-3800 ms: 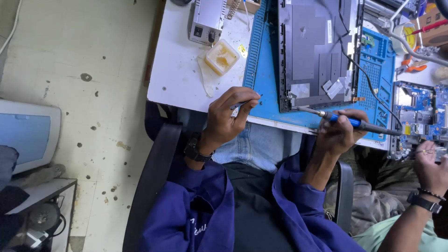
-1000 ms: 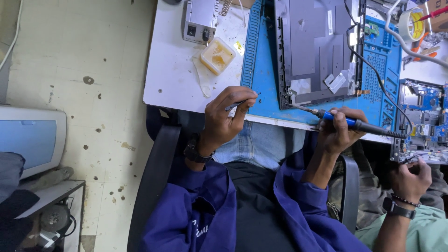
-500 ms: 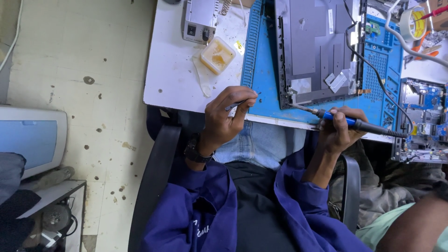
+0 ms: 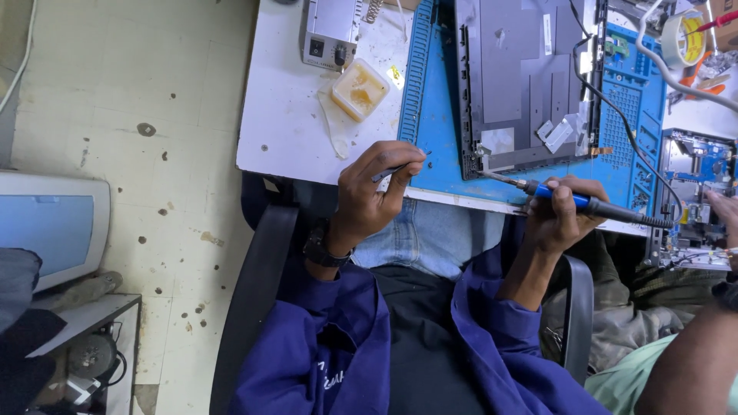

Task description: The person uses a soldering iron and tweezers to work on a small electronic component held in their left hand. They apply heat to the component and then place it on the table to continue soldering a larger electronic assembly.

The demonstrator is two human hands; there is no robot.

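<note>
At the blue mat's (image 4: 438,146) near edge, left hand (image 4: 373,192) pinches tweezers (image 4: 393,170); right hand (image 4: 557,215) grips soldering iron (image 4: 584,203).

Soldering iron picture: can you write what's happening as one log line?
left hand: pinches tweezers | right hand: grips blue soldering iron, tip at corner of dark laptop panel | blue mat under panel

1 soldering iron (image 4: 584,202), 1 tweezers (image 4: 396,170), 1 dark panel (image 4: 523,84), 1 blue mat (image 4: 438,123), 1 flux tub (image 4: 359,90), 1 tape roll (image 4: 676,38) at 1 o'clock.
</note>
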